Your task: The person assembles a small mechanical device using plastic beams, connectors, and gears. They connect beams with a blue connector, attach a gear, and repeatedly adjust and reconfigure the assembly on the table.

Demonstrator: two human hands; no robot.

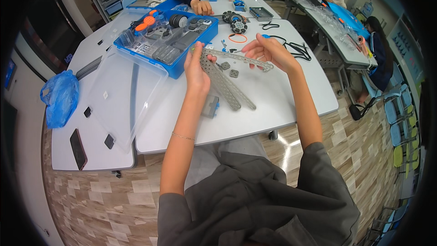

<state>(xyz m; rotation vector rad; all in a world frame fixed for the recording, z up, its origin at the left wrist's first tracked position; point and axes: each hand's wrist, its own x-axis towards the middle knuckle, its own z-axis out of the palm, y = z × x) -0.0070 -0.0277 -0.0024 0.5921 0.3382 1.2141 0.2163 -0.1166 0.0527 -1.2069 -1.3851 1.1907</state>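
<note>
In my left hand [196, 70] is a grey perforated beam structure [221, 82], its long plastic beams pinched at one end near the thumb. Two long beams slope down over the white table, and another beam [241, 57] reaches across toward my right hand [273, 54]. The fingers of that hand are spread, with the thumb raised, just behind the far end of the crossing beam; whether they touch it I cannot tell. Small grey square plates [234, 73] lie on the table beyond the beams. A grey translucent piece with blue bits [210, 106] sits beside my left forearm.
A blue parts case [172, 69] full of components stands at the left, its clear lid [150, 89] nearby. Farther back are a wheeled assembly [235, 22], an orange ring [237, 38] and black cables [298, 51]. A blue bag [61, 98] and phone [78, 149] lie left. A co-worker's hand [201, 7] rests opposite.
</note>
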